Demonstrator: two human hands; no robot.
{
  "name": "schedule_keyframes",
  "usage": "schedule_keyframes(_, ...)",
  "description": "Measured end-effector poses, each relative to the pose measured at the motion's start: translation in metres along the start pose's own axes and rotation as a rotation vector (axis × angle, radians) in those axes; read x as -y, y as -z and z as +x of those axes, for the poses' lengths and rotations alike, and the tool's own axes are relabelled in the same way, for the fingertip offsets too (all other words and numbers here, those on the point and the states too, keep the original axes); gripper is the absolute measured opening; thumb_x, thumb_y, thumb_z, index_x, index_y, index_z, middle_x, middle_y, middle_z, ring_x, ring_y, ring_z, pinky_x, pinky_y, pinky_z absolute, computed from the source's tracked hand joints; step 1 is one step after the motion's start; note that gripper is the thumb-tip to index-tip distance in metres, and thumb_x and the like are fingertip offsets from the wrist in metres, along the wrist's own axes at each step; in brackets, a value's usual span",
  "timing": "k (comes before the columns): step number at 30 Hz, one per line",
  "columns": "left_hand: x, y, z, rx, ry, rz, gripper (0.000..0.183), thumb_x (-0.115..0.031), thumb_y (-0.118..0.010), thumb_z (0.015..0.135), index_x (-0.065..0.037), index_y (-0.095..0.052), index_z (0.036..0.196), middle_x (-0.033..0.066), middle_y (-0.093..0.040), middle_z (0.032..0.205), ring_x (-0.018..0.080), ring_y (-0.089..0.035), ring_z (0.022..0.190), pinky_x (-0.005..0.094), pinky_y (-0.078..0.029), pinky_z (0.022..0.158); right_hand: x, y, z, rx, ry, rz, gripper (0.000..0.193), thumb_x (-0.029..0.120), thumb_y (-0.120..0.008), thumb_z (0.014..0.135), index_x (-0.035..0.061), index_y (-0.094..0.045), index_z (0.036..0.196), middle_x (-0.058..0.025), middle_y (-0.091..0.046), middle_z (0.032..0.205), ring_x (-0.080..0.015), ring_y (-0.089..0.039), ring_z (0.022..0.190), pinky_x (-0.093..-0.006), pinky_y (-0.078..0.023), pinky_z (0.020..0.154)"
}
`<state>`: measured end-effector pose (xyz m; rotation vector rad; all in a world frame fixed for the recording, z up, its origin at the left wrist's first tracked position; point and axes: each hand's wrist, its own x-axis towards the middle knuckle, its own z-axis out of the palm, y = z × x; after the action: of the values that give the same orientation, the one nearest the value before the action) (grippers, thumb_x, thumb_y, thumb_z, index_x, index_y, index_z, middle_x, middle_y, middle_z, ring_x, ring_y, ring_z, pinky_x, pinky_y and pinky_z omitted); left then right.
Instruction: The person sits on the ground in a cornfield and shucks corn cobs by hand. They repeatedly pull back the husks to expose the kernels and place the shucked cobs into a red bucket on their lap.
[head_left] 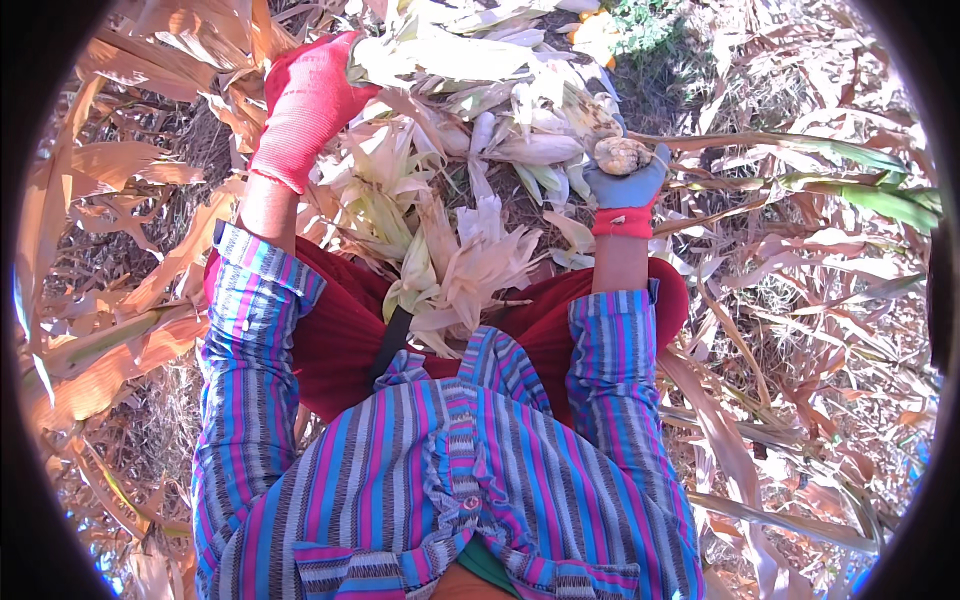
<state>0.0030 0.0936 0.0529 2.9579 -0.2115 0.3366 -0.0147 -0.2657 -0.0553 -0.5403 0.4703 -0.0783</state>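
Note:
My left hand [315,100], in a red knit glove, reaches to the far left of a heap of corn. Its fingers are closed at the end of a pale ear of corn in its husk [440,58]; the glove's back hides part of the grip. On the right, my right hand [628,190] wears a red glove with a grey coated palm turned up. A short, lumpy, cream-coloured corn cob [621,155] lies bare of husk in its grip, thumb on the right side. Loose pale husks [465,255] lie between my forearms, over my lap.
Several husk-covered ears [535,148] are heaped between my hands. Yellow-orange corn [597,38] lies at the far side beside green weeds [645,25]. Dry stalks and leaves [140,350] stand at the left. A long stalk [760,140] reaches in from the right, close to my right hand.

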Motion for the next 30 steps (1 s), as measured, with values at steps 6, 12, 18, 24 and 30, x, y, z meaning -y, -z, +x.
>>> schedule_keyframes(6,-0.006,-0.024,-0.027,0.573,-0.332,0.189,0.077,-0.038,-0.076,0.059,-0.011,-0.048,0.125,0.0120,-0.049,0.125,0.0283,-0.042,0.121,0.0443,-0.026,0.105,0.015,0.004,0.011,0.037,0.046,-0.015,0.073,0.059,-0.051,0.074,-0.0022,-0.054,0.113,-0.0140,-0.057,0.110,-0.0278,-0.052,0.104,-0.0463,-0.042,0.089)
schedule_keyframes(12,-0.046,-0.036,-0.040,0.393,-0.546,-0.193,0.071,-0.034,-0.072,0.066,-0.007,-0.045,0.126,0.0129,-0.055,0.118,0.0282,-0.054,0.105,0.0410,-0.041,0.092,0.003,-0.023,-0.009,0.205,-0.058,0.003,0.054,0.044,-0.055,0.083,0.0022,-0.052,0.116,-0.0172,-0.057,0.112,-0.0286,-0.057,0.101,-0.0395,-0.048,0.083)
schedule_keyframes(18,-0.082,-0.046,-0.046,0.106,-0.495,-0.830,0.083,-0.016,-0.074,0.067,-0.008,-0.030,0.137,0.0164,-0.043,0.133,0.0274,-0.058,0.101,0.0344,-0.049,0.082,-0.034,-0.047,-0.040,0.191,-0.156,-0.082,0.045,0.041,-0.052,0.088,0.0137,-0.049,0.123,-0.0179,-0.058,0.109,-0.0247,-0.060,0.090,-0.0383,-0.053,0.075)
schedule_keyframes(24,-0.091,-0.069,-0.052,0.358,-0.453,-0.885,0.045,-0.025,-0.066,0.075,-0.005,-0.055,0.114,0.0183,-0.062,0.081,0.0326,-0.063,0.077,0.0392,-0.049,0.066,-0.037,-0.051,-0.050,0.261,-0.172,-0.180,0.047,0.043,-0.052,0.087,0.0069,-0.050,0.116,-0.0128,-0.060,0.094,-0.0213,-0.059,0.079,-0.0354,-0.051,0.069)
schedule_keyframes(30,-0.113,-0.040,-0.089,0.509,-0.731,-0.497,0.025,-0.034,-0.060,0.078,-0.009,-0.059,0.080,0.0110,-0.055,0.061,0.0326,-0.058,0.063,0.0420,-0.044,0.056,-0.030,0.021,0.029,-0.091,0.019,-0.113,0.059,0.057,-0.041,0.086,0.0018,-0.049,0.104,-0.0118,-0.055,0.090,-0.0255,-0.054,0.076,-0.0442,-0.049,0.069)
